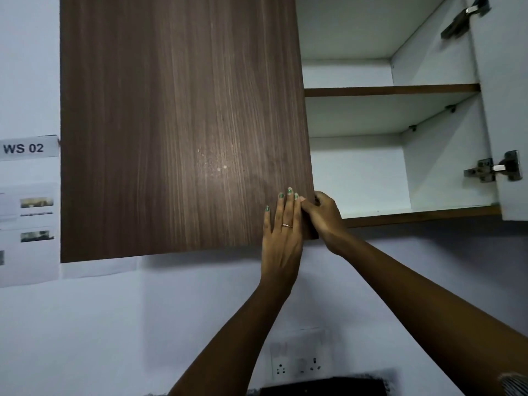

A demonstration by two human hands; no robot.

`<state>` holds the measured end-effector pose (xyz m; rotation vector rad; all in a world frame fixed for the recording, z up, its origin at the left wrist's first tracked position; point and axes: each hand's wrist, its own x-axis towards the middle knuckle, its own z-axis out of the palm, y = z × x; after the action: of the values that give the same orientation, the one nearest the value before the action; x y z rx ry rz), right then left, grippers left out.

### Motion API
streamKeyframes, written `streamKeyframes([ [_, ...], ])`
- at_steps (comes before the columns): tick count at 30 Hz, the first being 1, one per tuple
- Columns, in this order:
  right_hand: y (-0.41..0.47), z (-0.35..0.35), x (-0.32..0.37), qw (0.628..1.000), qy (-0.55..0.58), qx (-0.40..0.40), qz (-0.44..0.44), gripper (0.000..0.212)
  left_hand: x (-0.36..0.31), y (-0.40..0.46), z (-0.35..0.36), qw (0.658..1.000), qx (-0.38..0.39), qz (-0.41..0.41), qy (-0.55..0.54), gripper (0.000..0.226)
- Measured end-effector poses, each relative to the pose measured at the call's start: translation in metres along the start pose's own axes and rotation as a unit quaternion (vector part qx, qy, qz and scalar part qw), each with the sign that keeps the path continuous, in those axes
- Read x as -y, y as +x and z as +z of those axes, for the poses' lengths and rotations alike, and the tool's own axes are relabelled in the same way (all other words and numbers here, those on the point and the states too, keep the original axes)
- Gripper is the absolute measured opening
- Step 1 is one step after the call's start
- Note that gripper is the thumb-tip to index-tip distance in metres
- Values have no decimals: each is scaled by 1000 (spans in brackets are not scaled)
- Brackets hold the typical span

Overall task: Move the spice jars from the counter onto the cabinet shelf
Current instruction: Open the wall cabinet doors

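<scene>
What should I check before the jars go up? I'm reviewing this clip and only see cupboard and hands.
1. Right cabinet door swung open: ok.
2. Lower shelf has bare room on what shows: ok.
3. Left cabinet door out of the way: not ok; it covers the left half.
4. Hands free to carry: not ok; the left hand lies flat on that door and the right hand grips its edge.
5. Spice jars within reach: cannot tell; none in view.
</scene>
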<state>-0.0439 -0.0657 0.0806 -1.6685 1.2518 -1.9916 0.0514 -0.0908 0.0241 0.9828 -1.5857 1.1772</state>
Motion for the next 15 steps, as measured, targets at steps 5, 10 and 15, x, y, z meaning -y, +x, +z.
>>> streamKeyframes([
  [5,-1,-6,0,1000,20,17,-4,26,-7,-1,4,1000,-2,-13,14,61],
  [10,-7,-11,2,999,36,16,20,24,-12,-2,-2,999,1,-16,29,61],
  [15,-25,-20,11,996,80,20,20,15,-20,-2,-24,999,5,-36,23,61],
])
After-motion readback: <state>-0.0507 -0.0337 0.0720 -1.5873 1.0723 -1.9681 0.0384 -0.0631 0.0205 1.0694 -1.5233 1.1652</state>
